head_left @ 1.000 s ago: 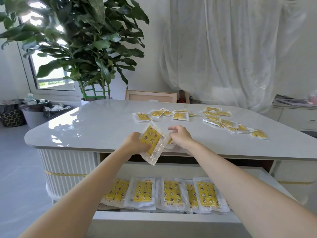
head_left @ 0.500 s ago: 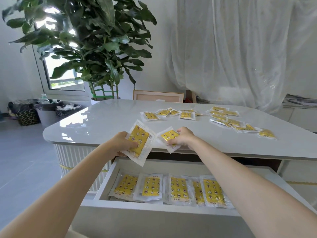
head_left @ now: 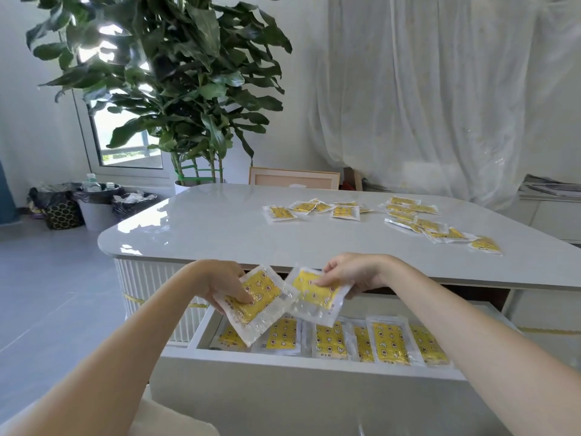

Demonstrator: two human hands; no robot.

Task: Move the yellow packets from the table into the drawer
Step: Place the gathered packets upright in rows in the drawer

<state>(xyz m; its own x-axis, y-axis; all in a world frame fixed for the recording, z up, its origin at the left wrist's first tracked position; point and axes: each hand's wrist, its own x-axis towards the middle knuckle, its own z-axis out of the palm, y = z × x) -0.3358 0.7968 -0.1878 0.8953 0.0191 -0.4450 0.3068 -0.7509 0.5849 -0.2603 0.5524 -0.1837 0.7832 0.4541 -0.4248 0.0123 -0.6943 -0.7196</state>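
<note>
My left hand grips a yellow packet in clear wrap, tilted, just over the open drawer's far left corner. My right hand pinches a second yellow packet by its top edge, beside the first and overlapping it slightly. Both packets hang in front of the table's near edge, above the white drawer. Several yellow packets lie side by side in a row inside the drawer. More yellow packets lie scattered on the grey table, one cluster at the back middle, another cluster at the back right.
A large potted plant stands behind the table's left corner. Bins with black bags sit on the floor at the left. A wooden frame leans behind the table. Plastic sheeting hangs at the back right.
Both hands have come back off the table edge and down toward the drawer, each carrying its packet. The view has shifted left and down, showing more of the drawer.
</note>
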